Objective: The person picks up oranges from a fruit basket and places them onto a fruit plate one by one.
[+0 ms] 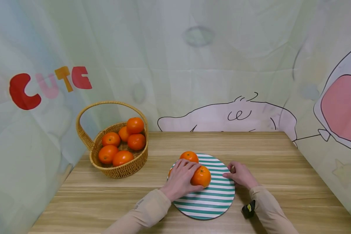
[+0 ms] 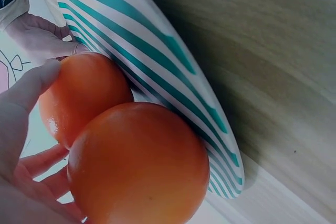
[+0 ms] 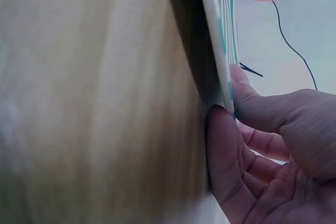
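A round plate with green and white stripes lies on the wooden table, bearing oranges. My left hand curls over an orange on the plate, thumb along its near side. Behind that hand sits another orange, and a sliver of a third shows at the hand's left, mostly hidden. In the left wrist view, two oranges touch, the nearer orange large in front. My right hand pinches the plate's right rim; the right wrist view shows its thumb on top and a finger underneath.
To the left stands a wicker basket with a tall handle, holding several oranges. A dark strapped device is at the right wrist. Printed cloth curtains hang behind the table and along both sides.
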The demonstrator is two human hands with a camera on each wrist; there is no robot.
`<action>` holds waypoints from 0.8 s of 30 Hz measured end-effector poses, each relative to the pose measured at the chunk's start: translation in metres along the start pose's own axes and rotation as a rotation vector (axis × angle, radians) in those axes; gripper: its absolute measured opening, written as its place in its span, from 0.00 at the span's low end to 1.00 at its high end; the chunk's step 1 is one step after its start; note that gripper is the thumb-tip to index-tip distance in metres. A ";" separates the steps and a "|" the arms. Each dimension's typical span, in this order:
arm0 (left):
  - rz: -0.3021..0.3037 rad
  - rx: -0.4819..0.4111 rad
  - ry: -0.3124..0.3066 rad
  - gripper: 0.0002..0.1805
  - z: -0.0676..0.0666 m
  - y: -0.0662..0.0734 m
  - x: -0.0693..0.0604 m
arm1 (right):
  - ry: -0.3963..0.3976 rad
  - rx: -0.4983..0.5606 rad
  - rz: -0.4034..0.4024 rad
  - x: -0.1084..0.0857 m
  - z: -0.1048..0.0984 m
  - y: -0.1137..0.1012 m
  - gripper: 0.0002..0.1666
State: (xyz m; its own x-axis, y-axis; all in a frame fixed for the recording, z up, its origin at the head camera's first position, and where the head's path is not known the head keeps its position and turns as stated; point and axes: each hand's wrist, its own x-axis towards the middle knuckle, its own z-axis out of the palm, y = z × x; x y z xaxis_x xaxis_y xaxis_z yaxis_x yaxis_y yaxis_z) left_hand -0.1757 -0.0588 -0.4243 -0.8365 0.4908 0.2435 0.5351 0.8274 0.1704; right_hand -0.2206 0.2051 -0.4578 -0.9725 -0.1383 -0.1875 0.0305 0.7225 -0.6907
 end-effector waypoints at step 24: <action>-0.207 -0.411 0.662 0.18 -0.017 -0.077 -0.018 | -0.003 0.008 0.011 -0.001 0.000 0.000 0.15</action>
State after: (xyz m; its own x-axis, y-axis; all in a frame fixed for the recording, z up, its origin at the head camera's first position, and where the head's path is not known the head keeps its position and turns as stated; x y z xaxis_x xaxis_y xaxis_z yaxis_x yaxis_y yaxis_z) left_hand -0.1995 -0.1360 -0.4255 -0.7490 -0.0312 0.6618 0.4852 0.6544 0.5800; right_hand -0.2196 0.2048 -0.4575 -0.9714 -0.1325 -0.1970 0.0427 0.7188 -0.6939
